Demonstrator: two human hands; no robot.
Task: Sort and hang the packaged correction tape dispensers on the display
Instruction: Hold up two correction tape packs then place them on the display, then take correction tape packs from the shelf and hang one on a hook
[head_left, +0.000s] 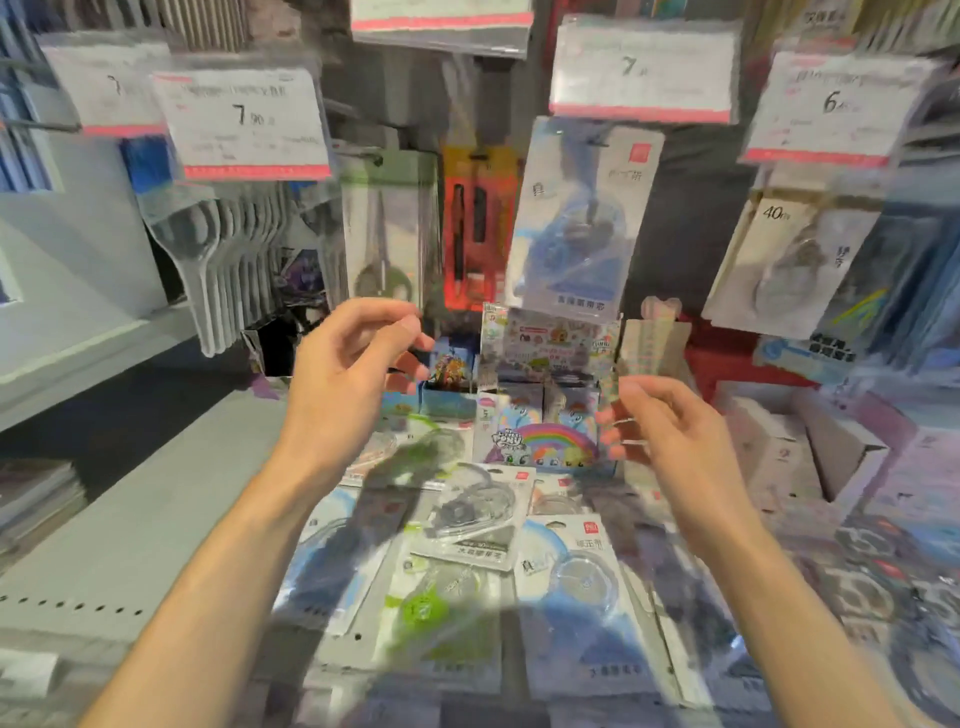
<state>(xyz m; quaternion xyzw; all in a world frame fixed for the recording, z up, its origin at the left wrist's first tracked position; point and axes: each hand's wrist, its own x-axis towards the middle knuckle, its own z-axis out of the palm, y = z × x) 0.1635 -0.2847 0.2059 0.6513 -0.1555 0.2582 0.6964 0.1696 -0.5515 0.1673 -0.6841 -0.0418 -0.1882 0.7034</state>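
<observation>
Both hands are raised in front of the display with nothing in them. My left hand (353, 364) has loosely curled fingers, just below a hanging scissors pack (384, 234). My right hand (665, 431) is open beside a rainbow pony box (545, 436). A blue correction tape package (582, 218) hangs on a hook above and between the hands. Another, marked 40m (795, 260), hangs at the right. Loose packages lie on the shelf below my arms: a grey one (467, 519), a green one (431, 603) and a blue one (576, 587).
Price tags (244, 130) hang on hook ends across the top. An orange pen pack (478, 228) hangs beside the scissors, and clear blister packs (228, 260) hang at the left. A pastel package (649, 338) stands behind my right hand. A white carton (810, 457) sits at the right.
</observation>
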